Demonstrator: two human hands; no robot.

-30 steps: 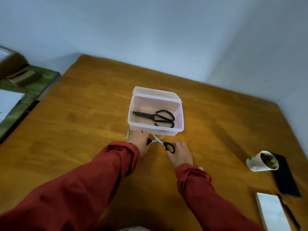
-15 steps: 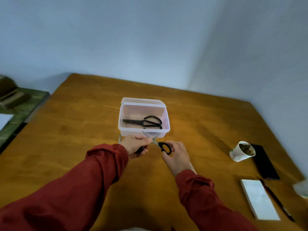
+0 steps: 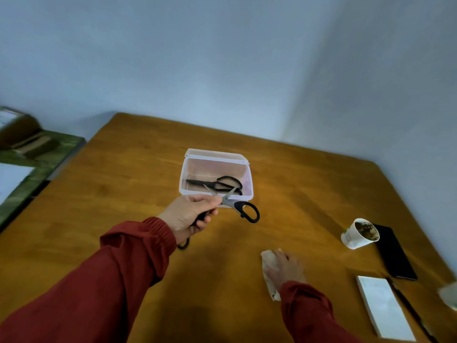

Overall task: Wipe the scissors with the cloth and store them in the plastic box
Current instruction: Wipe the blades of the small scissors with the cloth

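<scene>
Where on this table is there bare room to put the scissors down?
Bare wood lies left of the box, out to the table edge, and between the box and the cup. The right edge is crowded: cup, phone, notepad.

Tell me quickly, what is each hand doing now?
Left hand: grips the silver-bladed scissors, blades apart.
Right hand: rests on the cloth; whether it grips cannot be told.

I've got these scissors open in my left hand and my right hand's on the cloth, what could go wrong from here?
The scissors in your left hand are spread open, so wiping with the cloth under your right hand might nick a finger. Their tips point over the plastic box, where all-black scissors already lie; dropped in open, they may snag or not fit.
</scene>
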